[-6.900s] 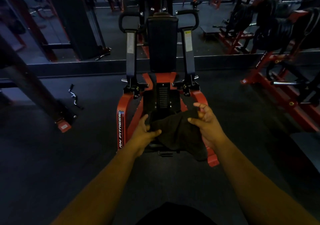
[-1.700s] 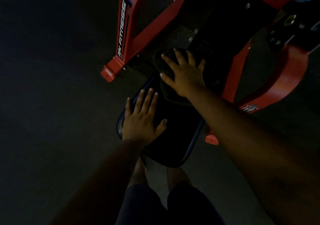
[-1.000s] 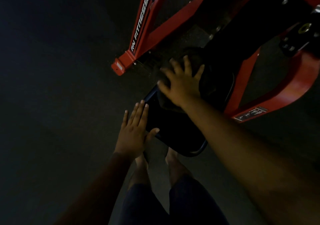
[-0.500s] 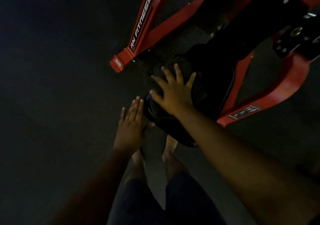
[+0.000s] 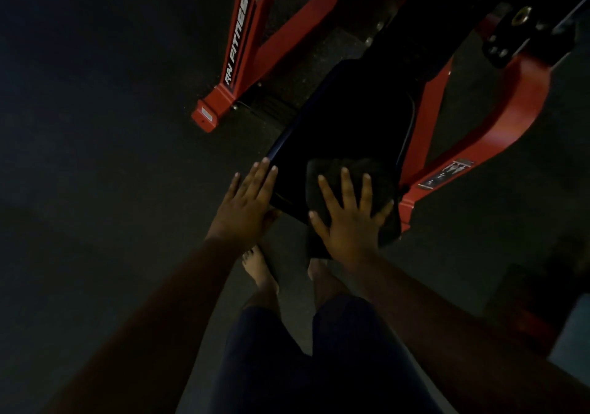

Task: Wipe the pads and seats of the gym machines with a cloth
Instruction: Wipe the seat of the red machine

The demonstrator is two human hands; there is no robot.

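A person leans over the black padded seat (image 5: 344,126) of a red steel gym machine (image 5: 498,120), seen from above in dim light. The right hand (image 5: 348,219) lies flat with fingers spread and straight, pressing a dark folded cloth (image 5: 332,171) onto the near end of the seat; the cloth's near edge hangs over the seat's front. The left hand (image 5: 247,204) rests with straight, close-set fingers on the seat's left edge, just beside the cloth but not touching it, and holds nothing. The machine's left leg (image 5: 238,53) carries white lettering down a black stripe and ends in a red foot on the dark rubber floor (image 5: 95,126). A small label (image 5: 447,174) sits on the right leg, near the cloth. Below the hands, two bare feet (image 5: 260,270) stand on the floor under the seat's front, with dark trouser legs (image 5: 319,350) above them.
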